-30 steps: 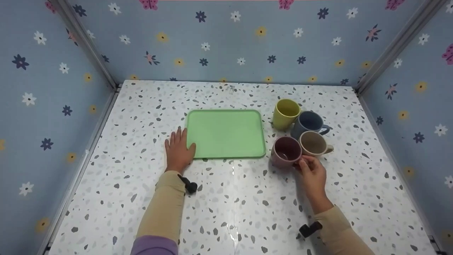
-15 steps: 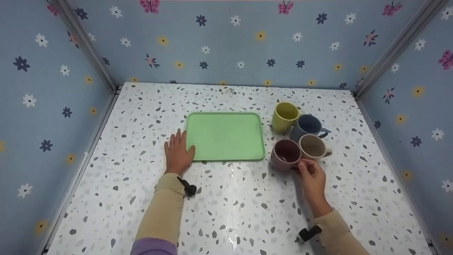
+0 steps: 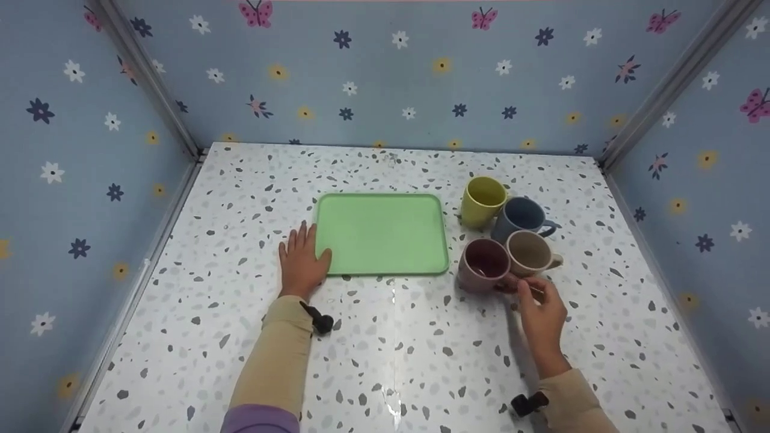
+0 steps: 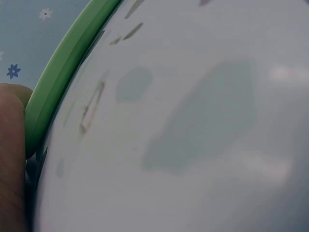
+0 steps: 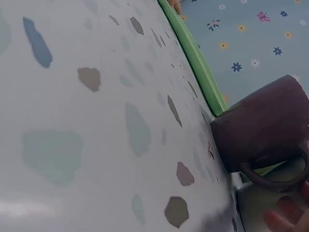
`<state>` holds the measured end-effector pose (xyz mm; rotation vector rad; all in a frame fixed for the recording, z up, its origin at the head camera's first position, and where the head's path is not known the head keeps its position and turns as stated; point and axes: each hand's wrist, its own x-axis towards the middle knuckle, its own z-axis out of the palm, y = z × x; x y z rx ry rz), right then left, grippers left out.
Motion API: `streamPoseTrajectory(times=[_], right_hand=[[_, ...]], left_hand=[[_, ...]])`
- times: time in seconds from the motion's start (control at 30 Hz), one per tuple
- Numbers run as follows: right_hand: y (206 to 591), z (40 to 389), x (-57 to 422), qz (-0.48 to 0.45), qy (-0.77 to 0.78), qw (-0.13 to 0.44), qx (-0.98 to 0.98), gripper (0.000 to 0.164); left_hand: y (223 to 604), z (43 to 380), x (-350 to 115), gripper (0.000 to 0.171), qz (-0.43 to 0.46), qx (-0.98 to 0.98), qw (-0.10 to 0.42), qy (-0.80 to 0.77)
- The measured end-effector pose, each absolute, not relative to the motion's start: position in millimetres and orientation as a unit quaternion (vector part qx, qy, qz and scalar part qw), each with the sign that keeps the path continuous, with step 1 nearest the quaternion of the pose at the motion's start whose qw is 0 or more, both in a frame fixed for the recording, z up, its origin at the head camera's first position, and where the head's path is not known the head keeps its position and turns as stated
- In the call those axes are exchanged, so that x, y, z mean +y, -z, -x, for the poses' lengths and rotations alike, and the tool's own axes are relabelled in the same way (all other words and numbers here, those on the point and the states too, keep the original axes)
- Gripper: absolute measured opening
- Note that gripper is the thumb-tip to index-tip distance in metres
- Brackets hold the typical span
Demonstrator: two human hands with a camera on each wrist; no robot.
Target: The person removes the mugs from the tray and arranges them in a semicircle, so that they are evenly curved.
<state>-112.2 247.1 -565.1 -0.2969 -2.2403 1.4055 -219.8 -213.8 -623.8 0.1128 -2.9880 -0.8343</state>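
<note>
My left hand (image 3: pixel 302 264) lies flat with straight fingers at the left edge of a light green rectangular tray (image 3: pixel 382 234), its thumb over the front left corner. A plum-coloured mug (image 3: pixel 475 278) stands upright just off the tray's front right corner. My right hand (image 3: pixel 543 313) is beside that mug's handle (image 5: pixel 275 184), its fingers loosely bent and not wrapped round it. In the right wrist view the fingertips (image 5: pixel 280 220) appear close by the handle; whether one still touches it is hard to tell.
Behind the plum mug, close together, stand a beige mug (image 3: pixel 529 255), a blue mug (image 3: pixel 511 225) and a yellow mug (image 3: pixel 479 210). Flower-patterned walls (image 3: pixel 385 72) enclose the speckled white table (image 3: pixel 361 355) at the back and sides.
My right hand has drawn slightly to the right, off the plum mug's handle, which now shows more. The mugs, tray and left hand keep their places; the head view has tilted slightly.
</note>
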Motion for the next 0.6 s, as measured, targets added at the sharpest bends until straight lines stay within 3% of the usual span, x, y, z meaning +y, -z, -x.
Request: streamPoseTrajectory(times=[0.3, 0.43, 0.6], right_hand=[[532.8, 137.4, 243.3, 0.068, -0.468, 0.333, -0.816, 0.014], [498.4, 163.4, 227.8, 0.008, -0.448, 0.31, -0.839, 0.017], [453.2, 205.8, 194.3, -0.074, -0.38, 0.248, -0.888, 0.036]], left_hand=[[618.1, 215.5, -226.1, 0.074, -0.054, -0.955, 0.0, 0.29], [603.7, 209.2, -223.1, 0.074, -0.05, -0.944, -0.001, 0.326], [555.9, 209.4, -213.2, 0.077, -0.016, -0.949, 0.017, 0.316]])
